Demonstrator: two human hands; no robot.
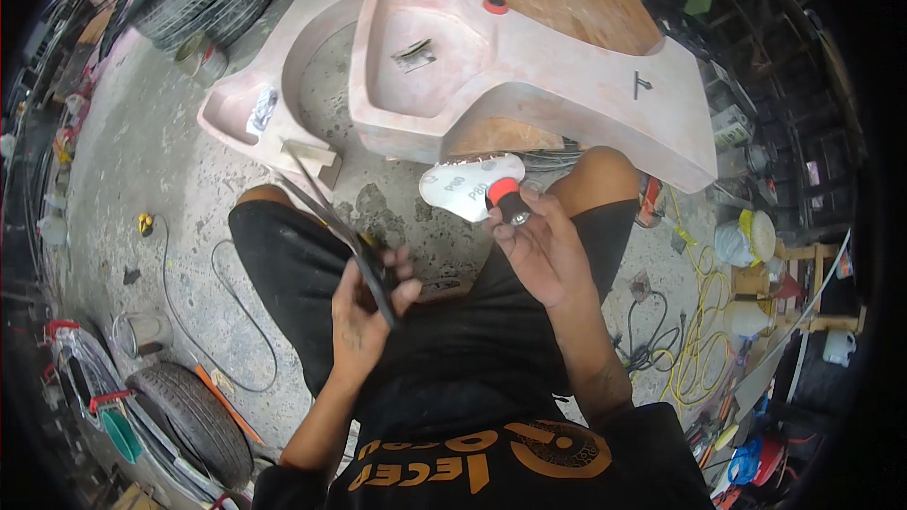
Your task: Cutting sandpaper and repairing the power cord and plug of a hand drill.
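Note:
My left hand [370, 297] is closed around dark, long-bladed scissors [345, 231], slightly blurred, their parted blades pointing up and to the left. In my right hand [548, 250], fingers grip a small red and black backing pad [506, 195] with a metal shank facing me. Just behind the pad is a white-backed piece of sandpaper [453, 186] with a rounded outline; whether it is stuck to the pad or pinched with it I cannot tell. Both hands are over my lap, apart from each other.
Ahead lies a large pinkish moulded panel [548, 76], carrying another red pad [496, 3], a T-shaped chuck key [642, 85] and scraps of sandpaper [413, 56]. A tyre [194, 420] lies lower left. Yellow cord [694, 340] coils at right; a dark cable [255, 321] crosses the floor.

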